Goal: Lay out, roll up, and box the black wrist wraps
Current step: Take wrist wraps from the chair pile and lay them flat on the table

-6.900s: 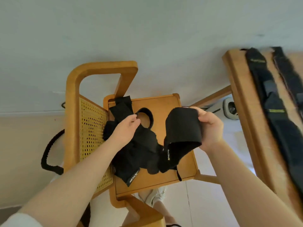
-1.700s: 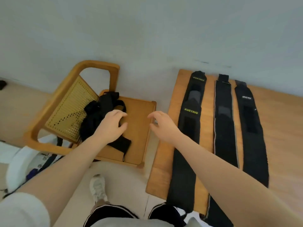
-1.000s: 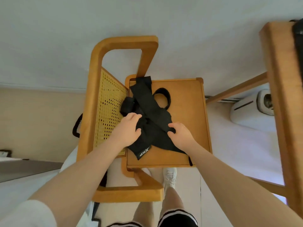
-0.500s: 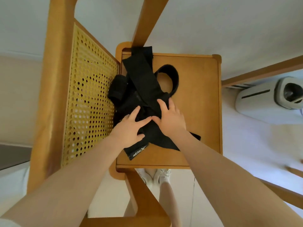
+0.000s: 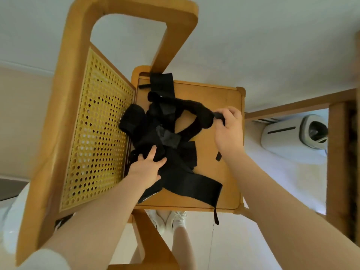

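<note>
A tangled heap of black wrist wraps [image 5: 167, 133] lies on the wooden chair seat [image 5: 214, 98]. One wrap's flat end [image 5: 196, 185] stretches toward the seat's front right, its thin loop [image 5: 215, 216] hanging over the front edge. My left hand [image 5: 147, 166] rests on the heap's near left part, fingers spread over the fabric. My right hand [image 5: 228, 129] is at the heap's right side and pinches a black wrap end [image 5: 218, 115], drawing a curved band of wrap [image 5: 198, 114] out to the right. No box is in view.
The chair's cane backrest [image 5: 97, 129] stands at the left, its wooden frame [image 5: 136, 8] arching over the top. A wooden table edge and leg [image 5: 339, 152] run down the right. A white appliance [image 5: 294, 131] sits on the floor beyond the seat. My feet [image 5: 169, 221] show below.
My right hand has left the heap's middle, moved to the right and pinched a wrap end, pulling a band out. A flat wrap end now lies across the seat's front right.
</note>
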`<state>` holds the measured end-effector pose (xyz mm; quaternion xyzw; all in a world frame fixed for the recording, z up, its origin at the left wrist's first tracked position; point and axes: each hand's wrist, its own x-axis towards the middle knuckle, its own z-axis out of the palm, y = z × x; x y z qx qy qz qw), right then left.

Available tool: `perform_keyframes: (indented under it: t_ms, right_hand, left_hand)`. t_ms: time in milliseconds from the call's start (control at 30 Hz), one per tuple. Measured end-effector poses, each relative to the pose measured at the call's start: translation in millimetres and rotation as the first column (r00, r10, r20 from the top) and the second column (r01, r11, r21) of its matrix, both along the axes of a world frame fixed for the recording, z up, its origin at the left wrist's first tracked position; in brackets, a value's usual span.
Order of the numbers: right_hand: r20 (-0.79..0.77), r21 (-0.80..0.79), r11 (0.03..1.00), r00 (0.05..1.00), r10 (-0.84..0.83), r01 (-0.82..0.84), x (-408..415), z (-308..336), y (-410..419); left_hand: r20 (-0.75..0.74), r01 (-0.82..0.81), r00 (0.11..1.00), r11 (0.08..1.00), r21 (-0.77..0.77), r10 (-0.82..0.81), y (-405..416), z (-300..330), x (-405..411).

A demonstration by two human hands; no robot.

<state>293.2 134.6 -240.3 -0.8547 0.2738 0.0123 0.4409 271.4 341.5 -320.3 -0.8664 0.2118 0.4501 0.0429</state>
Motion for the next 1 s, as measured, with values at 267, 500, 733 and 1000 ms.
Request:
perform_keyframes:
  t_ms: [267,500,733,1000]
  right_hand:
    - [0.17,0.29,0.948,0.982,0.081,-0.129,-7,130,-5]
    - [0.209,0.697,0.652,0.954,0.215,-0.3,-9,228,-15]
    - [0.207,0.773,0.519,0.919,0.337,-0.365,-28,236,-45]
    - [-0.088,0.748,0.558,0.779,0.62,-0.359,-61,207,-65]
  left_hand:
    - [0.094,-0.352,0.904,0.849,-0.395,0.418,-3,97,31]
    - [-0.285,-0.533,0.773,0.337,-0.776,0.567,-32,233,49]
    - [-0.94,-0.742,-0.342,-0.616,0.264,0.009,-53,247,38]
    - [-0.958,-0.807,-0.088,-0.583,-0.092,0.272,-63,269,38]
